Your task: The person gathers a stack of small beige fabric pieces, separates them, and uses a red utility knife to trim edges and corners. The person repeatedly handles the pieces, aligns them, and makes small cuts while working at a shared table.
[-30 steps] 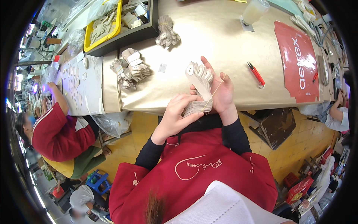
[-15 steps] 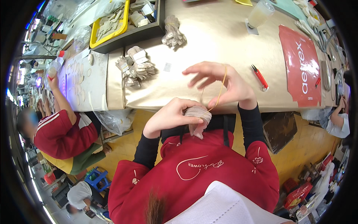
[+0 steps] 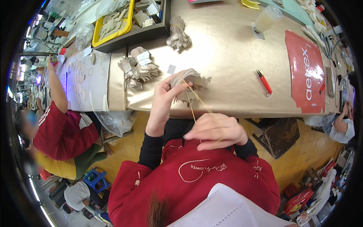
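My left hand [image 3: 165, 99] is closed round a bundle of thin beige cut pieces [image 3: 188, 78], held up over the table's front edge. A tan rubber band [image 3: 198, 99] is looped on the bundle and stretches down toward me in two taut strands. Its near end is pulled by my right hand [image 3: 217, 130], which is closed and slightly blurred in front of my red top. Two banded bundles of similar pieces [image 3: 143, 62] lie to the left on the table, and another bundle [image 3: 178, 34] lies farther back.
A dark tray [image 3: 165, 22] with a yellow bin [image 3: 96, 39] of cut pieces stands at the back left. Red-handled snips [image 3: 266, 85], a red printed sheet [image 3: 307, 75] and a clear bottle [image 3: 267, 18] are on the right. A co-worker [image 3: 66, 130] sits at left.
My left hand has moved forward and turned the bundle over the table. My right hand has come down toward my body, drawing the rubber band out long.
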`<state>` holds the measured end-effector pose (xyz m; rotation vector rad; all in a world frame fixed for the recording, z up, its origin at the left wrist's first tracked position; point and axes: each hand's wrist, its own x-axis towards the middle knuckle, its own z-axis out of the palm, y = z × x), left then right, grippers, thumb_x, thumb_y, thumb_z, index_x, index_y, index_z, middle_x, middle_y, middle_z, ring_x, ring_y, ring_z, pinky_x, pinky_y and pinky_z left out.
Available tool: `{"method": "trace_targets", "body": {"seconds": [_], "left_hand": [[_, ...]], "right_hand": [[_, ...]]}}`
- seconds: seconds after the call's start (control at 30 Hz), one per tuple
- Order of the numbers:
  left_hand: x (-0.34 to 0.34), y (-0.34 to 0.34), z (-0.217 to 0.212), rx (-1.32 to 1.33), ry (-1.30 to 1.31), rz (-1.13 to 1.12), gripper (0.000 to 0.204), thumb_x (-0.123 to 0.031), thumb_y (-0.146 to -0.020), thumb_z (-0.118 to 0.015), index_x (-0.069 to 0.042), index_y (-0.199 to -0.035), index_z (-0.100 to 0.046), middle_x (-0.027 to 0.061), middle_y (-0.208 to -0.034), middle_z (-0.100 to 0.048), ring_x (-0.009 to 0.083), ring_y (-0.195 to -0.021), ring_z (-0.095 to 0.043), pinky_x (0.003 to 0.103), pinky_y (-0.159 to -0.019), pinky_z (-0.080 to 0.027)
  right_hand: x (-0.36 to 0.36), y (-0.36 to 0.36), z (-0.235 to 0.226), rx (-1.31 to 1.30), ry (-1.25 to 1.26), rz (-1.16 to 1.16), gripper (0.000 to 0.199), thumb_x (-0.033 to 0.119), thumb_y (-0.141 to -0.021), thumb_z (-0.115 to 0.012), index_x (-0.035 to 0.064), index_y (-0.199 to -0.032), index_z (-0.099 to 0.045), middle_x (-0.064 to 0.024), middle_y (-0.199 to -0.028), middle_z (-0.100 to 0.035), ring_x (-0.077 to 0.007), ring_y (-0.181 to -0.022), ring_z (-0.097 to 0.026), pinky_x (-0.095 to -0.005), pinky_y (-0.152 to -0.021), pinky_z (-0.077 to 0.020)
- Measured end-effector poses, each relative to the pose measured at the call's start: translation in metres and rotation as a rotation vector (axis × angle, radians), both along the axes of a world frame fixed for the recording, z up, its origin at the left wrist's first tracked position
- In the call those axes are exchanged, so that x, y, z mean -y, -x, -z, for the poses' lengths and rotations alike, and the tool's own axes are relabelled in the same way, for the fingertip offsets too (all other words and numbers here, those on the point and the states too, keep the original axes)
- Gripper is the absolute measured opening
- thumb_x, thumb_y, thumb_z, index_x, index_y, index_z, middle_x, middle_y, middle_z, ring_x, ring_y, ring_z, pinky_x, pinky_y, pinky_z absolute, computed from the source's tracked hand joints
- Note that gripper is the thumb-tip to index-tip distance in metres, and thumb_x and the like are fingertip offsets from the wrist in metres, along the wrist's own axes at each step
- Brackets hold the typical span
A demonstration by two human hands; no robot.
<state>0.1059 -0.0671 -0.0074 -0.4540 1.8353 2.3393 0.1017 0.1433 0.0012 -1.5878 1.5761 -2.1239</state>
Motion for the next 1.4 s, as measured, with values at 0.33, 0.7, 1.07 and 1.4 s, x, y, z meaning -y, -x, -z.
{"method": "trace_targets", "body": {"seconds": [0.33, 0.7, 1.07, 1.4], "left_hand": [[-0.025, -0.008, -0.001, -0.402, 0.369, 0.087, 0.049, -0.005, -0.085, -0.072, -0.001, -0.133, -0.063, 0.0114, -0.115, -0.069, 0.0193, -0.105, -0.064, 0.032, -0.092, -0.050], [0.002, -0.028, -0.029, -0.418, 0.520, 0.572, 0.045, -0.021, -0.078, -0.077, -0.005, -0.119, -0.073, 0.0080, -0.096, -0.071, 0.0210, -0.086, -0.059, 0.032, -0.083, -0.046], [0.001, -0.029, -0.035, -0.312, 0.638, 1.242, 0.042, -0.022, -0.086, -0.069, -0.007, -0.124, -0.068, 0.0143, -0.110, -0.069, 0.0347, -0.103, -0.061, 0.042, -0.099, -0.043], [-0.015, -0.023, -0.013, -0.094, 0.527, 0.130, 0.057, -0.011, -0.094, -0.067, -0.002, -0.148, -0.049, 0.0097, -0.121, -0.067, 0.0169, -0.103, -0.061, 0.030, -0.089, -0.047]], "right_hand": [[0.035, -0.030, 0.043, 1.452, 0.580, 0.122, 0.085, 0.034, -0.089, -0.076, 0.0001, -0.153, -0.031, -0.0132, -0.153, -0.041, -0.0229, -0.141, -0.042, -0.0356, -0.121, -0.0308], [0.012, 0.039, 0.055, 1.277, 0.348, -0.255, 0.084, 0.036, -0.085, -0.069, -0.0005, -0.151, -0.035, -0.0167, -0.135, -0.057, -0.0254, -0.122, -0.059, -0.0390, -0.109, -0.0441], [0.010, 0.063, 0.013, 0.906, -0.261, -0.352, 0.074, 0.003, -0.081, -0.075, 0.0025, -0.150, -0.045, -0.0156, -0.129, -0.066, -0.0218, -0.118, -0.065, -0.0344, -0.102, -0.0504], [-0.008, 0.029, 0.009, 0.173, -0.114, -0.288, 0.039, 0.017, -0.083, -0.081, -0.0007, -0.116, -0.073, -0.0121, -0.098, -0.077, -0.0255, -0.083, -0.074, -0.0336, -0.076, -0.0577]]}}
